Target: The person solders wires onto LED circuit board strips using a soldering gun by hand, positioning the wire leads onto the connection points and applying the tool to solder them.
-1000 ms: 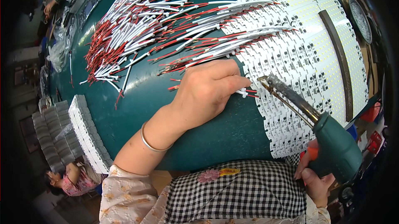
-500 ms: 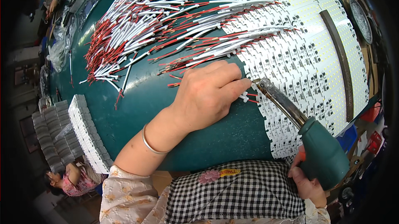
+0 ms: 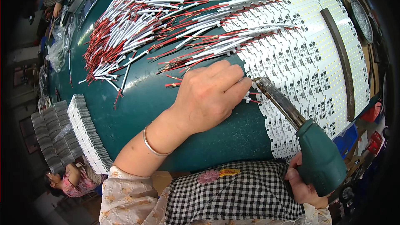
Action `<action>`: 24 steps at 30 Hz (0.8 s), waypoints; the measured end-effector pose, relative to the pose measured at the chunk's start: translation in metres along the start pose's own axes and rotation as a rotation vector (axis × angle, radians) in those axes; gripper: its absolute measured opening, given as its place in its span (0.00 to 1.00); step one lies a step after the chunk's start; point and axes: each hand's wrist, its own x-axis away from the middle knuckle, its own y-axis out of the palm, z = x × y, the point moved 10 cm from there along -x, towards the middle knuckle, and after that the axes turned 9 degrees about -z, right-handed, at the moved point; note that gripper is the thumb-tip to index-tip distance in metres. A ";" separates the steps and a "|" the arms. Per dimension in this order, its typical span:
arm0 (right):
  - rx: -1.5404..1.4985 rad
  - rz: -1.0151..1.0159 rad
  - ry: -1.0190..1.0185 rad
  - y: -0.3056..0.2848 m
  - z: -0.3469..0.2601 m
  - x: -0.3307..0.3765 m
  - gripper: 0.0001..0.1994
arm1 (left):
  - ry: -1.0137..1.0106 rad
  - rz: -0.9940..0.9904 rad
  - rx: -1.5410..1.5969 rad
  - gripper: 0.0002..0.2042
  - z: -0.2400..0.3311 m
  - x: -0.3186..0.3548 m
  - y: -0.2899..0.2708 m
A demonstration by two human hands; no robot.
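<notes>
My left hand (image 3: 212, 93) is closed, thumb and finger pinched at the left edge of the white LED boards (image 3: 287, 81); whatever is between the fingertips is hidden. Red-and-white wire leads (image 3: 251, 98) show beneath its fingertips, and other lead ends poke out on its left side. Gripped in my right hand (image 3: 302, 185) is a green-handled soldering iron (image 3: 321, 156). Its metal tip touches or nearly touches the board edge beside my left fingertips. Several sleeved leads (image 3: 233, 43) lie with their right ends over the boards, above my left hand.
A large heap of red-and-white leads (image 3: 129, 33) covers the upper left of the green table (image 3: 141, 104). A dark bar (image 3: 339, 58) rests across the boards. Stacked boards (image 3: 85, 135) stand at left, with a person (image 3: 77, 179) beyond. A round dish (image 3: 361, 20) sits at far right.
The soldering iron's handle and my right hand have shifted slightly left and down. My left hand stays pinched at nearly the same place on the board edge.
</notes>
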 end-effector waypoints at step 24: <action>-0.213 0.084 -0.018 -0.009 0.017 0.008 0.24 | 0.019 -0.004 0.005 0.14 0.000 -0.001 0.000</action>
